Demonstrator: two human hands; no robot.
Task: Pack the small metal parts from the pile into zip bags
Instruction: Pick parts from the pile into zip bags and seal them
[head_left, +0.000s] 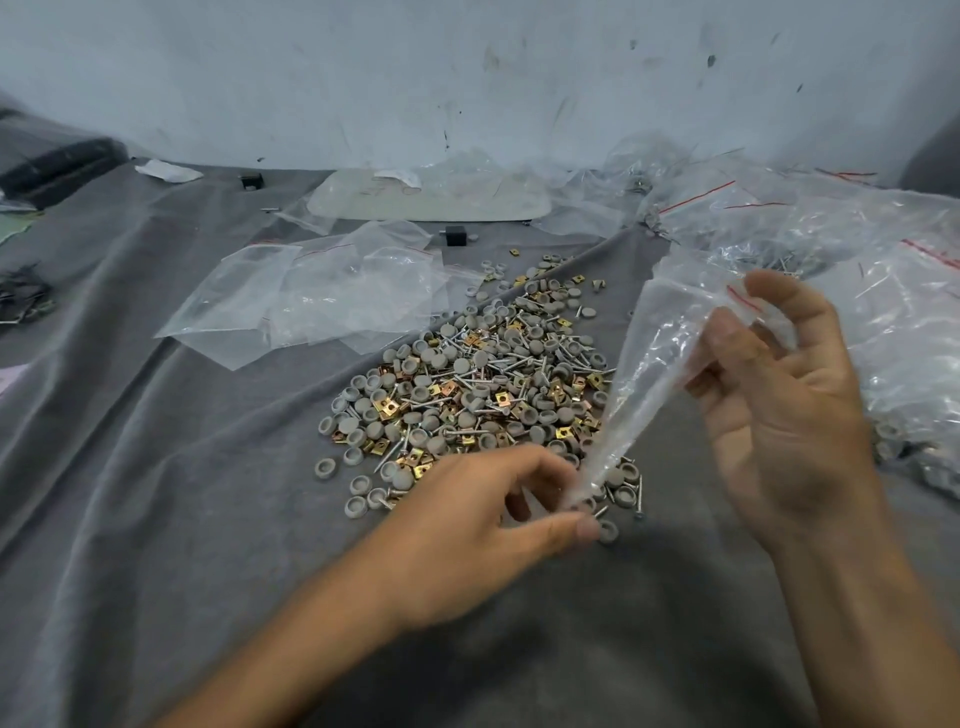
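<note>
**Clerk:** Grips, state?

**Checker:** Right grip (779, 405) pinches the bag (654, 364) at its mouth end, thumb and fingers just under the red zip line. Left grip (467, 525) pinches the bag's lower corner between thumb and forefinger, though that part is blurred. The bag hangs slanted between them, over the pile's near right edge.

**Clerk:** Stock, largest first.

**Checker:**
- Item 1, cloth (156, 467): grey, creased, carries everything.
- Item 2, packed bags (857, 270): a loose heap at right.
- Item 3, spare bags (322, 296): flat, just beyond the pile to its left.
- Item 4, pile (478, 389): centre, mixed caps (325, 467), clips (387, 408) and screws (640, 493).

**Clerk:** Handling of the bag?

**Checker:** Thin film, limp, very light, probably slippery, and it looks empty. I judge it is best held at the stiffer zip strip, one lip to each side, so the mouth stays open.

**Clerk:** And the parts?

**Checker:** Small, hard, and light singly. The screws are pointed and could prick the film. Take a pinch at a time and drop it low.
</note>
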